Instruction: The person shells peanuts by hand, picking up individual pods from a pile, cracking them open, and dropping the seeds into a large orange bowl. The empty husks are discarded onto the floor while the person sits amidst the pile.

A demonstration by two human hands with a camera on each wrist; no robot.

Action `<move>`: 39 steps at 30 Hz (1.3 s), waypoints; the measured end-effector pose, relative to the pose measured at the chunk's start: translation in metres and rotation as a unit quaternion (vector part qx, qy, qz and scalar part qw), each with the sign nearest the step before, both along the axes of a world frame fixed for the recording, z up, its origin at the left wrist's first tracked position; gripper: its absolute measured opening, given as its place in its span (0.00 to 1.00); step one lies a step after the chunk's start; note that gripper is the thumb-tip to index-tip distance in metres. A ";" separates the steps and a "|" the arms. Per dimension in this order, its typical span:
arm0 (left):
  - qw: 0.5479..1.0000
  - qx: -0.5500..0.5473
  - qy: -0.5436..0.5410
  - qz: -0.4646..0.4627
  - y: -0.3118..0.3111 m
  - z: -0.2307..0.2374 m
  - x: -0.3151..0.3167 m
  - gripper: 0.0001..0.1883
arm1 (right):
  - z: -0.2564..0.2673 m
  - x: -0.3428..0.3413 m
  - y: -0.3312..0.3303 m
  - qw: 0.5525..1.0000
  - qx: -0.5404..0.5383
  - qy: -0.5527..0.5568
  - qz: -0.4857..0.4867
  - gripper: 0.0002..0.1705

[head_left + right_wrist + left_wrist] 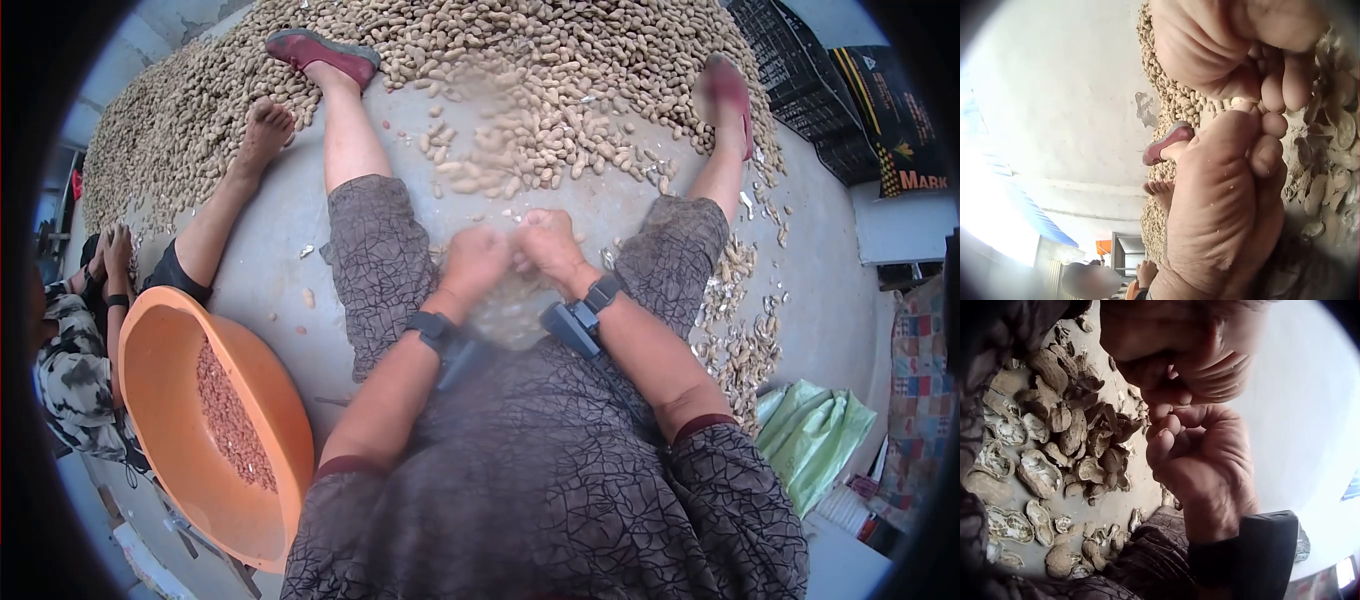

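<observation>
Holds left hand [475, 262] and right hand [548, 245] close together, near the middle, with the fingers of both curled. Pinches a small pale piece [1244, 103] where the hands meet; shows too little of it to tell whether it is a whole peanut. Wears a band on each wrist. Below the hands, shows broken peanut shells [1041, 475] on the floor, some lying open with pale insides up. Around these, spreads two legs in patterned shorts [380, 260], reaching far to red shoes [318, 58]. Between and beyond the shoes, heaps unshelled peanuts [560, 60], with some scattered nearer. Along the right leg, strews more shells [740, 350]; nearer on the right, lays a crumpled green sack [815, 430]. To the left, places a tilted orange basin [160, 400] holding reddish peanut kernels [230, 420]. Beyond the basin's left side, includes another person [80, 370] with a bare foot [264, 135] stretched towards the heap.
</observation>
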State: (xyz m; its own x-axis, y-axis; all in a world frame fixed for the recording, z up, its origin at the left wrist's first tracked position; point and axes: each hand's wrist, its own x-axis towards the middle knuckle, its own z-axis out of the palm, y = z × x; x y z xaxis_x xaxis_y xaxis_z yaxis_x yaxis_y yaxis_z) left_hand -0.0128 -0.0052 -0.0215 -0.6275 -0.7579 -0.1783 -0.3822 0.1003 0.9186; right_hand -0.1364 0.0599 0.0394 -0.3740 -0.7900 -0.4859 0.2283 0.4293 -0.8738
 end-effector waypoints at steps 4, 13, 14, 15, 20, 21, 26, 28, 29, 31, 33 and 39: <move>0.997 -0.064 -0.027 0.018 0.001 0.005 -0.004 0.06 | 0.004 0.006 0.000 0.996 0.002 -0.064 -0.058 0.02; 0.994 0.041 0.080 0.057 0.001 0.005 0.002 0.04 | 0.003 0.007 0.001 0.985 -0.029 -0.140 -0.095 0.02; 0.991 0.076 0.106 0.042 0.000 0.011 0.005 0.05 | 0.003 0.006 0.002 0.985 -0.031 -0.139 -0.095 0.02; 0.984 0.112 0.132 0.027 -0.001 0.012 0.007 0.05 | 0.004 0.005 0.003 0.989 -0.044 -0.122 -0.075 0.02; 0.979 0.136 0.148 0.016 -0.005 -0.012 0.007 0.05 | -0.003 0.011 0.004 0.994 -0.062 -0.080 -0.044 0.01; 0.987 0.092 0.132 0.014 -0.006 -0.013 0.006 0.06 | 0.000 0.014 0.003 0.992 -0.071 -0.078 -0.063 0.02; 0.982 0.122 0.129 0.056 -0.005 -0.015 0.000 0.06 | -0.009 0.021 -0.001 0.989 -0.087 -0.065 -0.104 0.04; 0.978 0.137 0.139 0.071 -0.003 -0.005 -0.001 0.06 | -0.004 0.023 -0.002 0.990 -0.088 -0.033 -0.105 0.05; 0.973 0.156 0.148 0.085 -0.002 0.000 -0.001 0.07 | -0.004 0.023 -0.003 0.990 -0.089 -0.034 -0.105 0.05; 0.967 0.175 0.155 0.099 0.000 0.009 -0.002 0.07 | -0.003 0.024 -0.003 0.990 -0.097 -0.008 -0.105 0.05; 0.950 0.223 0.188 0.114 0.002 0.016 -0.002 0.08 | -0.004 0.025 -0.002 0.989 -0.106 0.010 -0.100 0.04; 0.990 -0.023 0.137 0.025 -0.010 -0.012 0.003 0.07 | -0.022 0.023 -0.003 0.981 -0.165 0.064 -0.084 0.03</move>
State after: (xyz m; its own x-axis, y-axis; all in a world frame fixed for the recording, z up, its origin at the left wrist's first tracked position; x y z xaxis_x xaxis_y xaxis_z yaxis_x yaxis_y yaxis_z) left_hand -0.0101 -0.0148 -0.0333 -0.6089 -0.7927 0.0296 -0.1239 0.1319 0.9835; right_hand -0.1129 0.0571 0.0173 -0.5543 -0.8178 -0.1547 0.1502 0.0845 -0.9850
